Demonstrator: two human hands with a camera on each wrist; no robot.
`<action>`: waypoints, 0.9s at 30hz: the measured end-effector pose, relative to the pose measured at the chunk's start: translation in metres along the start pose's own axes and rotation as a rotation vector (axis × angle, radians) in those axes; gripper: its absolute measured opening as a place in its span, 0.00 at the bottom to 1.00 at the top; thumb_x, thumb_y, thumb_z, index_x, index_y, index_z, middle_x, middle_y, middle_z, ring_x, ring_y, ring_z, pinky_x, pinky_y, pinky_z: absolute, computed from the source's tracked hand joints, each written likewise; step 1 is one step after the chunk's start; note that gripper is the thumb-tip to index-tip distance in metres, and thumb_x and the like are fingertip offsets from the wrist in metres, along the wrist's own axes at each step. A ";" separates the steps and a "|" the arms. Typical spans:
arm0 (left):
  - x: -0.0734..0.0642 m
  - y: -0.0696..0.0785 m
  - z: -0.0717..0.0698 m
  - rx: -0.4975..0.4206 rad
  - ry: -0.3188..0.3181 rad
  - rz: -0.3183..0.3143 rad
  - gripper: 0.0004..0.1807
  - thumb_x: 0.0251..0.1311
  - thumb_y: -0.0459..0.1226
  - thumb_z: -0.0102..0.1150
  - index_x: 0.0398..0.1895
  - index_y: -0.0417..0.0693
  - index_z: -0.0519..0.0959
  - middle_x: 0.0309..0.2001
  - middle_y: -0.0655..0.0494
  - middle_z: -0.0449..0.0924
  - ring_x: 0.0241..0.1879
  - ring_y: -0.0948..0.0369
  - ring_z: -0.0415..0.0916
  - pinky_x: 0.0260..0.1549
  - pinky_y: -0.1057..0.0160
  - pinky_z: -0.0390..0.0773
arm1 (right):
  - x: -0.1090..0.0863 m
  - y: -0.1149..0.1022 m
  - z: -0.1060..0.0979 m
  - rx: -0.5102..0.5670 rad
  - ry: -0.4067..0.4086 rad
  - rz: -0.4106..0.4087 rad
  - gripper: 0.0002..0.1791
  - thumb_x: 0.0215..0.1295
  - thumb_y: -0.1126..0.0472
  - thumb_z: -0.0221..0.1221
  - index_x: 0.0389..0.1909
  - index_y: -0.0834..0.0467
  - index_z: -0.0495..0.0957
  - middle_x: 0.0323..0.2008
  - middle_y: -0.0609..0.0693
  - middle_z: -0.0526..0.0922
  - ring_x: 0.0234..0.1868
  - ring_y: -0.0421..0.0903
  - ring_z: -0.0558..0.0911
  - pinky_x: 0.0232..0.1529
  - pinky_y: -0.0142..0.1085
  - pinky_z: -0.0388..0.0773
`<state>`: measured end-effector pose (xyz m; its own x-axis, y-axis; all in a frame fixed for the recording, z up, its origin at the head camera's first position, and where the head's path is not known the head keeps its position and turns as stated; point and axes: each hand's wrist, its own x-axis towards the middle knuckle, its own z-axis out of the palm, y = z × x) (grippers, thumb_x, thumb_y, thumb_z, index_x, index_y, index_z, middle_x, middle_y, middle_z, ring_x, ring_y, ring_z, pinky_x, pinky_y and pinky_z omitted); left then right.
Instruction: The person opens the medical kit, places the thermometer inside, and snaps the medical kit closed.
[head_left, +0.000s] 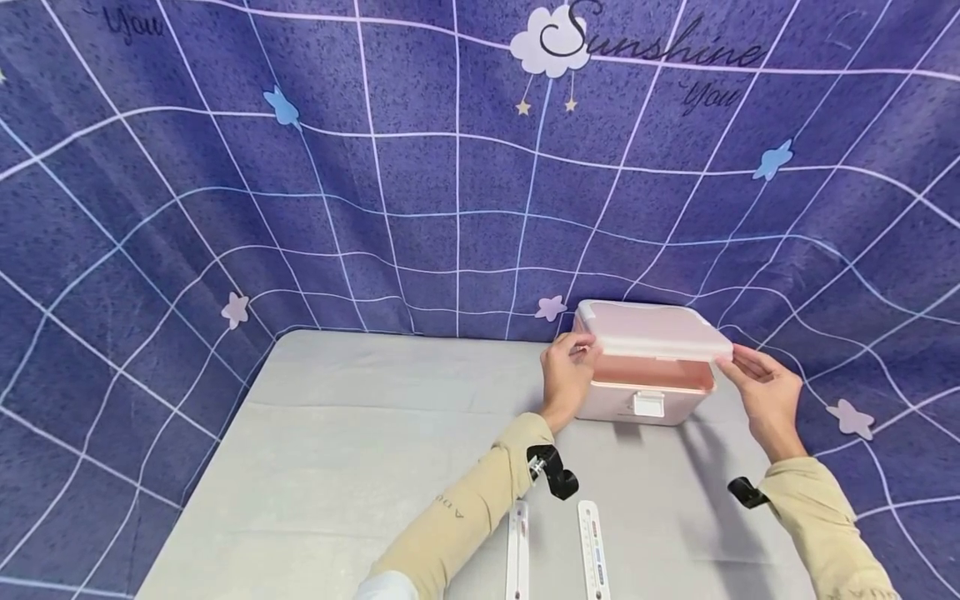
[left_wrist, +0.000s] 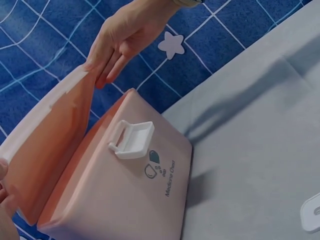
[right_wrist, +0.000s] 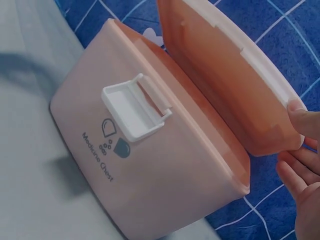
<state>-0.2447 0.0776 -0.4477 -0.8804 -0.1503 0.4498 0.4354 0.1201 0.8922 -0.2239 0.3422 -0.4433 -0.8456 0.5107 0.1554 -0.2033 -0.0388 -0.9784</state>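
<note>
A pink medicine chest (head_left: pixel 611 403) stands at the back right of the table, its lid (head_left: pixel 660 327) tilted partly up. My left hand (head_left: pixel 567 379) holds the lid's left front corner, while my right hand (head_left: pixel 772 404) pinches the right front corner between thumb and fingers. On the front, a white latch (right_wrist: pixel 132 112) hangs unfastened, above a capsule print and the words "Medicine Chest". Through the gap the orange-pink inner wall (right_wrist: pixel 200 112) shows; the chest's floor is hidden. In the left wrist view only some fingertips of the left hand (left_wrist: pixel 4 195) appear at the edge.
Two narrow white strips lie near the front of the grey tabletop (head_left: pixel 360 467): a thermometer (head_left: pixel 517 550) and a similar one with coloured marks (head_left: pixel 594 550). A blue grid-patterned curtain (head_left: pixel 420 183) rises directly behind the chest and along both sides.
</note>
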 end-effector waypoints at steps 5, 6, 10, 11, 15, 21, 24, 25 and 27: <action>0.005 0.001 -0.001 0.013 0.002 0.035 0.05 0.50 0.24 0.66 0.30 0.36 0.84 0.37 0.49 0.82 0.40 0.60 0.80 0.39 0.69 0.81 | 0.005 0.000 0.002 0.025 -0.002 -0.005 0.21 0.44 0.77 0.69 0.43 0.68 0.82 0.29 0.44 0.86 0.33 0.35 0.84 0.36 0.20 0.77; 0.006 0.002 -0.001 0.014 0.004 0.042 0.05 0.49 0.24 0.66 0.30 0.36 0.84 0.37 0.49 0.82 0.40 0.60 0.80 0.39 0.70 0.80 | 0.005 0.000 0.003 0.031 -0.003 -0.010 0.21 0.44 0.78 0.69 0.43 0.68 0.82 0.29 0.45 0.86 0.33 0.35 0.84 0.36 0.20 0.77; 0.009 0.004 0.000 0.023 0.002 0.068 0.05 0.49 0.24 0.67 0.31 0.37 0.84 0.37 0.50 0.82 0.38 0.61 0.80 0.39 0.70 0.80 | 0.008 -0.002 0.004 0.036 0.007 -0.041 0.20 0.44 0.78 0.69 0.43 0.70 0.81 0.28 0.45 0.86 0.32 0.36 0.84 0.36 0.21 0.78; 0.010 0.004 0.000 0.024 0.000 0.075 0.06 0.49 0.25 0.67 0.31 0.37 0.84 0.37 0.50 0.82 0.38 0.60 0.80 0.39 0.69 0.81 | 0.009 -0.003 0.004 0.038 0.011 -0.046 0.20 0.44 0.77 0.69 0.43 0.70 0.81 0.28 0.45 0.86 0.32 0.36 0.84 0.36 0.21 0.78; 0.013 0.005 0.001 0.017 0.000 0.077 0.06 0.50 0.25 0.67 0.33 0.38 0.84 0.37 0.51 0.83 0.38 0.61 0.80 0.38 0.69 0.81 | 0.013 -0.007 0.006 0.028 0.016 -0.040 0.20 0.44 0.76 0.70 0.42 0.69 0.82 0.29 0.44 0.86 0.32 0.35 0.84 0.36 0.21 0.78; 0.020 0.006 0.003 0.031 0.007 0.103 0.07 0.51 0.23 0.64 0.34 0.37 0.84 0.37 0.50 0.83 0.38 0.62 0.80 0.39 0.69 0.81 | 0.018 -0.010 0.010 0.038 0.023 -0.056 0.20 0.45 0.74 0.70 0.43 0.69 0.81 0.32 0.45 0.86 0.33 0.36 0.84 0.36 0.21 0.78; 0.024 0.009 0.003 0.027 0.011 0.140 0.08 0.51 0.21 0.62 0.34 0.34 0.83 0.38 0.47 0.83 0.39 0.60 0.81 0.41 0.66 0.81 | 0.019 -0.013 0.012 0.076 0.013 -0.087 0.20 0.45 0.75 0.69 0.43 0.71 0.80 0.32 0.46 0.86 0.34 0.37 0.84 0.37 0.22 0.79; 0.025 0.010 0.003 0.034 0.012 0.147 0.08 0.51 0.20 0.61 0.34 0.34 0.83 0.39 0.46 0.83 0.40 0.60 0.81 0.41 0.66 0.81 | 0.019 -0.014 0.013 0.097 0.006 -0.096 0.20 0.45 0.76 0.69 0.43 0.71 0.80 0.32 0.47 0.86 0.35 0.37 0.84 0.37 0.23 0.79; 0.028 0.011 0.003 0.036 0.007 0.154 0.10 0.51 0.19 0.59 0.36 0.34 0.83 0.40 0.46 0.83 0.42 0.60 0.81 0.42 0.67 0.80 | 0.019 -0.016 0.015 0.126 -0.002 -0.117 0.19 0.46 0.76 0.68 0.43 0.73 0.80 0.32 0.48 0.86 0.35 0.38 0.84 0.38 0.23 0.79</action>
<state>-0.2648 0.0775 -0.4254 -0.8023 -0.1343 0.5816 0.5581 0.1769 0.8107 -0.2442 0.3396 -0.4225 -0.8135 0.5161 0.2681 -0.3609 -0.0865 -0.9286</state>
